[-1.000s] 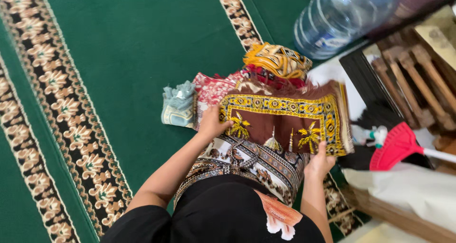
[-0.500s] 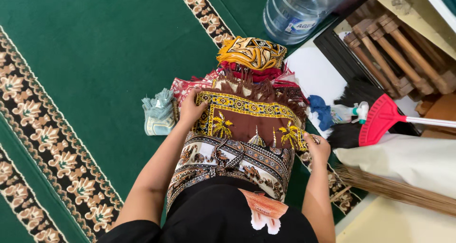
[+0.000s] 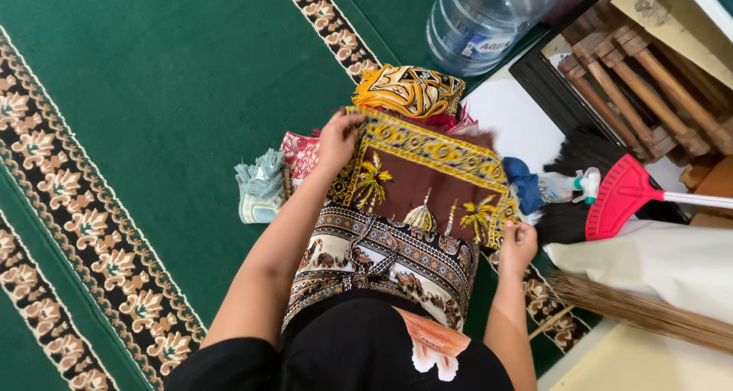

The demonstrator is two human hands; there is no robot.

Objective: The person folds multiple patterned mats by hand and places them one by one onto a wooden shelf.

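A brown prayer mat (image 3: 435, 181) with a yellow patterned border, palm trees and a dome lies across a pile of folded cloths. My left hand (image 3: 338, 140) grips its far left corner. My right hand (image 3: 519, 246) pinches its near right edge. Beneath it sits a folded yellow and black patterned cloth (image 3: 410, 89) and red cloth (image 3: 299, 151). A patterned sarong (image 3: 382, 261) covers my lap under the mat's near edge.
A folded pale green cloth (image 3: 261, 185) lies left of the pile on the green carpet (image 3: 168, 93). A large water bottle (image 3: 489, 17) stands behind. To the right are a red broom (image 3: 622, 200), a spray bottle (image 3: 569, 186), a straw broom (image 3: 641, 311) and wooden slats (image 3: 641, 85).
Both hands have kept hold of the brown mat and drawn it a little over the pile; the view has shifted, bringing the right-side clutter further into sight.
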